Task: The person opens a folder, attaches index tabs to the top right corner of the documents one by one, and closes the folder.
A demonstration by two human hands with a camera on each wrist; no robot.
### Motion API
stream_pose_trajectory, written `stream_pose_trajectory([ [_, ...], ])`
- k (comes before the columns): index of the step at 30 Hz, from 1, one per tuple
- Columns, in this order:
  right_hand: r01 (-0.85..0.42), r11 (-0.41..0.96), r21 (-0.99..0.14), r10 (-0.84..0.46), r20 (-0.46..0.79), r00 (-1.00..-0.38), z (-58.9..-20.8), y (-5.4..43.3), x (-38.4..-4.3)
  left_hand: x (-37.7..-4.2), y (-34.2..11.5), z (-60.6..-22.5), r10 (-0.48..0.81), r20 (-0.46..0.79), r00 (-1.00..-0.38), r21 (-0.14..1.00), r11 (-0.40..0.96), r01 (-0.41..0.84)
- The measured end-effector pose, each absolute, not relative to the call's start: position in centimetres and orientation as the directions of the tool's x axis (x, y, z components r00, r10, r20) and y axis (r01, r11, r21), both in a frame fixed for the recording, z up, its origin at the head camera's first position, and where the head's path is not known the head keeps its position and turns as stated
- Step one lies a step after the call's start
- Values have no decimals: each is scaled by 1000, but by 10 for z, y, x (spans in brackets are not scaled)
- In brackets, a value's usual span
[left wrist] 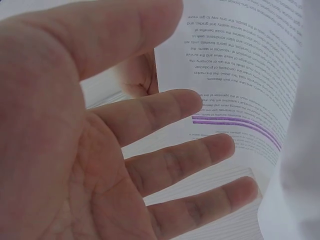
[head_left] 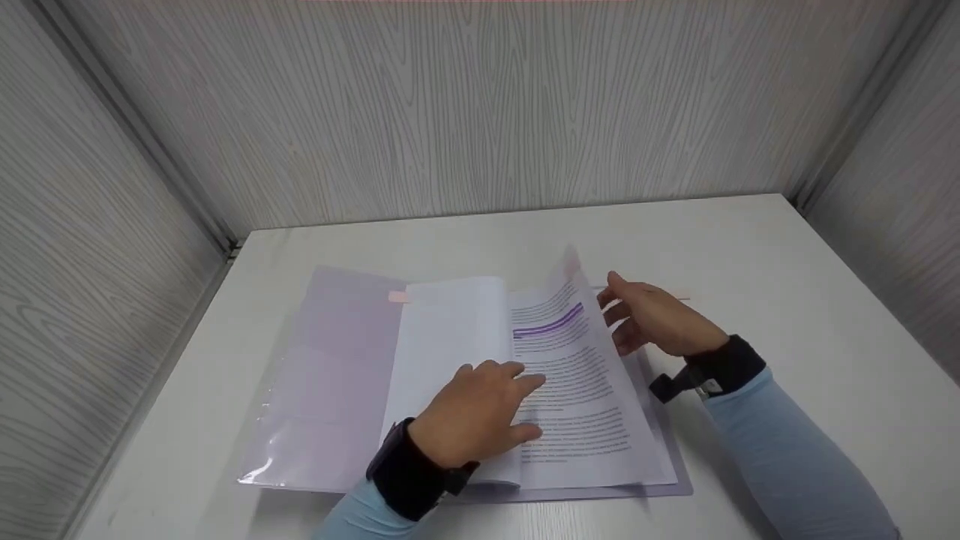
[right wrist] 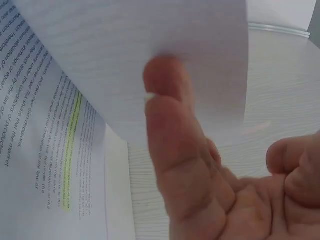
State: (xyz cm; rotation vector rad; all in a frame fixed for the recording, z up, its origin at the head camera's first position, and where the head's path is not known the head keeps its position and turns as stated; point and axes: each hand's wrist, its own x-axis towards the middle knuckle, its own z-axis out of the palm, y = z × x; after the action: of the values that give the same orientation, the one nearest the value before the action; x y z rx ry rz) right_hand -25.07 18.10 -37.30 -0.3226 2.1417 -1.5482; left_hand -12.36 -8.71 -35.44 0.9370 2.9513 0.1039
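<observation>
A bound stack of papers in a translucent purple cover [head_left: 330,405] lies spread on the table. Its turned white sheets [head_left: 450,322] are on the left; a printed page [head_left: 577,405] with purple highlighted lines [head_left: 551,325] curls up on the right. My left hand [head_left: 476,412] hovers low over the middle fold, fingers spread and holding nothing. At the page's right edge is my right hand [head_left: 664,319]. In the right wrist view its fingertips [right wrist: 167,75] touch the back of the raised page [right wrist: 130,30], thumb apart. Beneath shows a sheet with a yellow highlighted line [right wrist: 72,150].
A pink tab [head_left: 399,297] sticks out at the top of the turned sheets. The white table [head_left: 750,247] is enclosed by grey wood-grain panels [head_left: 480,112] at the back and both sides.
</observation>
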Motion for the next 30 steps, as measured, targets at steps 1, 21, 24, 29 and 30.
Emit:
stream_pose_trajectory([
  [1, 80, 365, -927, -467, -257, -846, -374, 180, -250, -124, -87, -354, 580, -17, -815, 74, 813, 577],
  [21, -452, 512, -730, -815, -246, -525, -391, 133, -218, -130, -121, -331, 415, 484, -770, 85, 854, 514],
  [24, -550, 516, -656, -825, -209, -525, -393, 125, -211, -127, -119, -332, 455, 360, -814, 77, 855, 512],
  [29, -616, 590, -523, -792, -226, -567, -396, 113, -199, -125, -112, -337, 520, 132, -844, 106, 839, 534],
  [30, -624, 601, -500, -787, -231, -573, -396, 111, -197, -125, -110, -339, 526, 114, -843, 113, 836, 537],
])
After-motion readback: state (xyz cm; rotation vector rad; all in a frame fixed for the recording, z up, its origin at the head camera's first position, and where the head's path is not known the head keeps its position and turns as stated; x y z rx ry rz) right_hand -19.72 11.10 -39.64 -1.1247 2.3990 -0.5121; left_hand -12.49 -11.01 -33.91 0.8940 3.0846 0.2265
